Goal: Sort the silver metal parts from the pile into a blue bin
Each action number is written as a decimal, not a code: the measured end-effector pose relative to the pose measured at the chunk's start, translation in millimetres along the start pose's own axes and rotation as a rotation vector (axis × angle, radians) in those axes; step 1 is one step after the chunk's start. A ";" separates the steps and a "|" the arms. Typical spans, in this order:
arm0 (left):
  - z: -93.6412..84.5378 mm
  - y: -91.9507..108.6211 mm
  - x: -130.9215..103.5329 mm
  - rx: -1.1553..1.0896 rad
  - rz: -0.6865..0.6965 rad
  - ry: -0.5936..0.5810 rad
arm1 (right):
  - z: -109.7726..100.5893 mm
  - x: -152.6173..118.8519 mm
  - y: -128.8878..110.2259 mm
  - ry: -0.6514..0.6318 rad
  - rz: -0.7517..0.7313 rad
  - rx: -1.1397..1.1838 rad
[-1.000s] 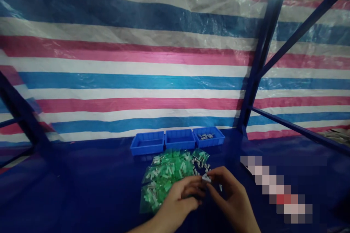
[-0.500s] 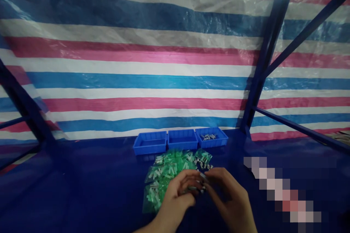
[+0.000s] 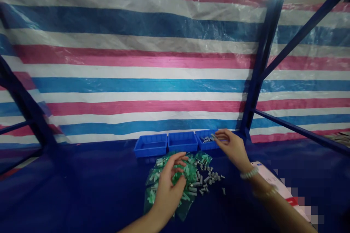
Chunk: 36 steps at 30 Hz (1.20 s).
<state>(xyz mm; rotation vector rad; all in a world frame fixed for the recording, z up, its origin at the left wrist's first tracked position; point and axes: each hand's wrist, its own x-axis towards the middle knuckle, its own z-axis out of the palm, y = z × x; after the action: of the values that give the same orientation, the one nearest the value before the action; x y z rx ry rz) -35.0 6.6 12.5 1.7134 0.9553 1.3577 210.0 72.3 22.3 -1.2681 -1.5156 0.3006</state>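
My right hand point(image 3: 232, 148) reaches over the front right of the right-hand blue bin point(image 3: 207, 145), pinching a small metal fitting point(image 3: 213, 136) between thumb and fingertips. Similar silvery metal fittings point(image 3: 205, 139) lie inside that bin. Over the heap of green plastic bags point(image 3: 188, 170) hovers my left hand point(image 3: 170, 182), fingers loosely curved and apart from the thumb, with nothing visible in it. Whitish pieces show through the bags. Beside the bags, several loose metal fittings and screws point(image 3: 210, 177) are scattered on the dark blue tabletop point(image 3: 104, 189).
Two more blue bins, the left one point(image 3: 151, 148) and the middle one point(image 3: 182, 145), stand in the row behind the bags. A pinkish printed box or sheet point(image 3: 269, 176) lies under my right forearm. Blue metal posts point(image 3: 259, 65) and a striped tarp point(image 3: 153, 87) enclose the back.
My right hand has left my left hand and moved forward to the right-hand bin with a fitting. My left hand has shifted slightly left and opened. The loose fittings are uncovered.
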 end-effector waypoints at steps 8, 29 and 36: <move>1.1 -3.5 -2.3 0.036 -0.003 0.000 | 18.6 8.3 30.2 -0.180 -0.040 -0.164; 4.1 2.2 -7.4 0.047 -0.049 -0.045 | 13.3 -48.5 -13.2 -0.770 -0.246 -0.327; 5.3 2.7 -8.1 0.043 -0.051 -0.054 | 13.0 -46.5 -6.0 -0.798 -0.237 -0.373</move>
<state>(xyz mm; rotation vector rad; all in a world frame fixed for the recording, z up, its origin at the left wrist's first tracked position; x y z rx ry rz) -30.9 -2.3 10.5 1.7372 0.9976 1.2600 188.9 37.4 -4.1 -1.3003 -2.4734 0.4074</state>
